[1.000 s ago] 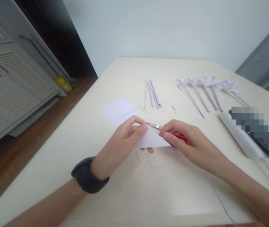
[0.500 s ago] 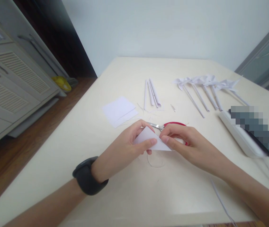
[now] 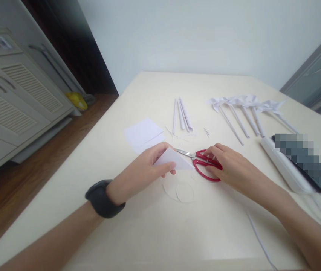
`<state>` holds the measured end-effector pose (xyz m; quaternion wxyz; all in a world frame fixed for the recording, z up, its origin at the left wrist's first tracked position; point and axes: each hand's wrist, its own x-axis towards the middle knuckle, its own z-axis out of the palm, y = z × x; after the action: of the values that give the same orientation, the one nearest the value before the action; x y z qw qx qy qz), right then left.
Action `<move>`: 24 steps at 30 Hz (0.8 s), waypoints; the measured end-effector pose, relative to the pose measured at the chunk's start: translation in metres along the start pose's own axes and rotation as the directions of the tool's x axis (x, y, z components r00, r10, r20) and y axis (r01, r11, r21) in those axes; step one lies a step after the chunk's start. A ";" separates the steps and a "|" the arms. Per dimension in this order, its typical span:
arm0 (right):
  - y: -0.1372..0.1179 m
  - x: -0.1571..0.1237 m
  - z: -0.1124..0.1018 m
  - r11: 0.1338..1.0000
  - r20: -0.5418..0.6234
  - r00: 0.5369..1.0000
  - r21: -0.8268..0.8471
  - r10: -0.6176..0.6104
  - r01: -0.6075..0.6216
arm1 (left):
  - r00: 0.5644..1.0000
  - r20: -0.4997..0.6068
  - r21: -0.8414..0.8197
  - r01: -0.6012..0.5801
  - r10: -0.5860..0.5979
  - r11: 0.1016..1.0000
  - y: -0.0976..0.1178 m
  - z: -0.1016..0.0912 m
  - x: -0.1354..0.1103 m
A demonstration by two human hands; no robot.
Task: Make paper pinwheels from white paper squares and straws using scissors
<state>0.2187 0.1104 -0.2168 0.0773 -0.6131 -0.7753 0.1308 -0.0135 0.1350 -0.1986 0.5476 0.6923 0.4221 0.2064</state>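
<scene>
My left hand (image 3: 142, 171), with a black band on its wrist, pinches a folded white paper triangle (image 3: 171, 159) between thumb and fingers. The triangle's narrow tip points right, close to the scissors. My right hand (image 3: 232, 162) has its fingers curled over the red handles of a pair of scissors (image 3: 193, 155) lying on the table. Their metal blades point left, behind the folded paper. Some of the fingertips at the handles are hidden. A thin loop of thread or paper strip (image 3: 185, 202) lies in front of the paper.
Several white paper squares (image 3: 143, 131) lie at the left of the table. Rolled paper sticks (image 3: 182, 114) and thin scraps lie beyond the scissors. Several paper pinwheels (image 3: 245, 101) rest at the back right. A white object (image 3: 280, 165) with a dark, pixelated top and a cable (image 3: 258, 237) are at the right.
My right hand has let go of the folded paper and moved right onto the scissors' handles. My left hand keeps the paper, shifted slightly left.
</scene>
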 end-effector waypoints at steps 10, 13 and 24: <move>0.001 -0.008 -0.044 0.864 0.242 0.970 0.480 0.036 -0.151 | 0.998 -0.011 0.044 -0.067 0.068 0.997 0.023 -0.032 -0.008; -0.004 -0.007 -0.037 0.710 0.267 0.962 0.688 -0.055 -0.150 | 0.989 -0.062 -0.002 -0.136 0.135 0.991 0.015 -0.033 -0.007; -0.003 -0.014 -0.003 0.127 0.270 0.915 0.962 -0.300 -0.242 | 0.991 -0.131 -0.117 -0.026 0.011 0.993 -0.002 -0.028 -0.005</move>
<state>0.2199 0.0961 -0.2121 0.3042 -0.3492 -0.5017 0.7306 -0.0375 0.1476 -0.1905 0.5573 0.6475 0.4374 0.2807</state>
